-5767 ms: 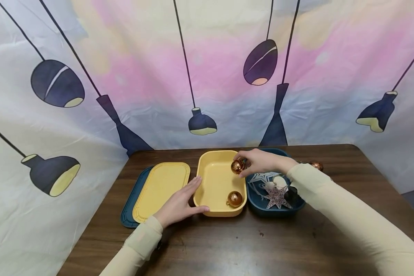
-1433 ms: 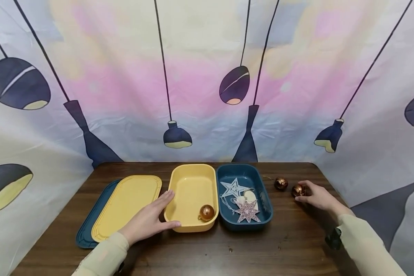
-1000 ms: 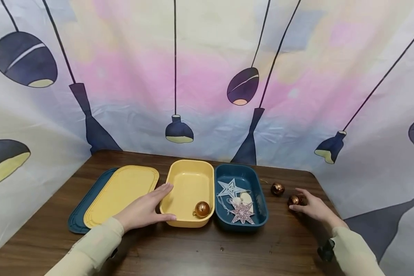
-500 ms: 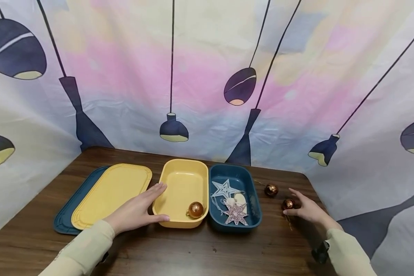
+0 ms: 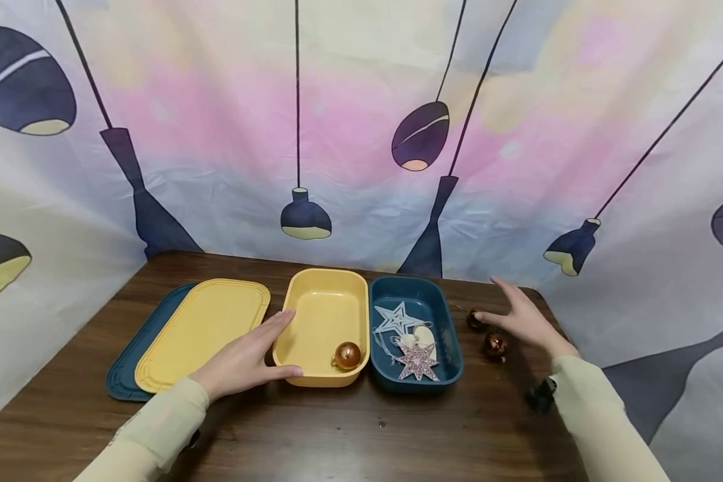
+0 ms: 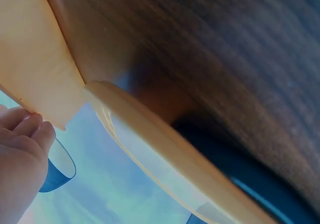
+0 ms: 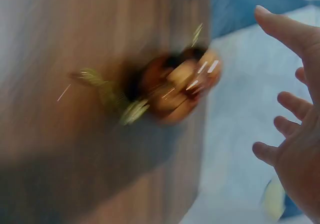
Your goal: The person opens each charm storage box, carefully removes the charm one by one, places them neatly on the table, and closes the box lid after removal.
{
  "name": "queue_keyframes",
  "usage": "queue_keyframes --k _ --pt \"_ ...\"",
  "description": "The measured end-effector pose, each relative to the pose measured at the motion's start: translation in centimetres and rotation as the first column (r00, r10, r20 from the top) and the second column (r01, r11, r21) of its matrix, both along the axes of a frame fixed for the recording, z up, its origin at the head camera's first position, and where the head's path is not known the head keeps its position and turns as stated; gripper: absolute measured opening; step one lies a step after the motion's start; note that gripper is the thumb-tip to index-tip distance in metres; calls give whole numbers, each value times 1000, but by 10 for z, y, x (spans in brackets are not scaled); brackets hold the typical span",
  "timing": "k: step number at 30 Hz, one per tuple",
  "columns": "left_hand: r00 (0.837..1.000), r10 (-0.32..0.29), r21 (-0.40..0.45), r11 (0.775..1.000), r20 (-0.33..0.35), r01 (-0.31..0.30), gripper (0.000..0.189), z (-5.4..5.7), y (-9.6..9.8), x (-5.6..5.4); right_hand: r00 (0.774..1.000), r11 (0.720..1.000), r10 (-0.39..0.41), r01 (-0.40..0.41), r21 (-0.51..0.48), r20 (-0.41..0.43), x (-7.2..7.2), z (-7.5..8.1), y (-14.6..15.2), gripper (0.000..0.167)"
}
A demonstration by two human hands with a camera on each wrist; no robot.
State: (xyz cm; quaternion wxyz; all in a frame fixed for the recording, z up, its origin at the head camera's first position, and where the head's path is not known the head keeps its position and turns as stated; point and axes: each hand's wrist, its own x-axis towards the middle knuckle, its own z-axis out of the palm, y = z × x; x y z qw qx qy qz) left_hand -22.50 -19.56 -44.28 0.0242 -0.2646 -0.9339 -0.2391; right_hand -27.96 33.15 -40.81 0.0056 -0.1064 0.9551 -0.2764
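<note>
My left hand rests on the left rim of the yellow box, fingers extended and thumb at its front corner. One copper bauble lies inside that box. My right hand is spread over the table at the right, holding nothing. Just left of its palm sits a copper bauble; a second bauble lies behind, partly covered by the thumb. In the right wrist view both baubles are blurred and overlap, away from the spread fingers.
Beside the yellow box stands a blue box holding a white star, a glittery pink star and pale ornaments. At the left a yellow lid lies partly over a blue lid. A printed cloth hangs behind the table.
A bauble earlier held over the yellow box is no longer there. My right hand let go of a bauble on the table at the right, then moved back toward the rear one. The left hand stayed.
</note>
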Motion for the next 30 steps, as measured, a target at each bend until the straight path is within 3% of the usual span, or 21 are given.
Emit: queue_keyframes --k 5,10,17,30 --pt "1000 -5 -26 1000 -22 4 109 13 -5 -5 998 996 49 -51 -68 -31 -19 16 -56 94" --pt "1000 -3 -26 1000 -10 3 107 14 -4 -7 976 975 211 -213 -59 -45 -27 24 -109 90" --pt "1000 -18 -7 1000 7 18 105 9 4 -9 911 912 411 -410 -20 42 -18 22 -158 87" --pt "999 36 30 999 26 -37 105 -7 4 3 833 832 538 -549 73 133 -1 0 -212 70"
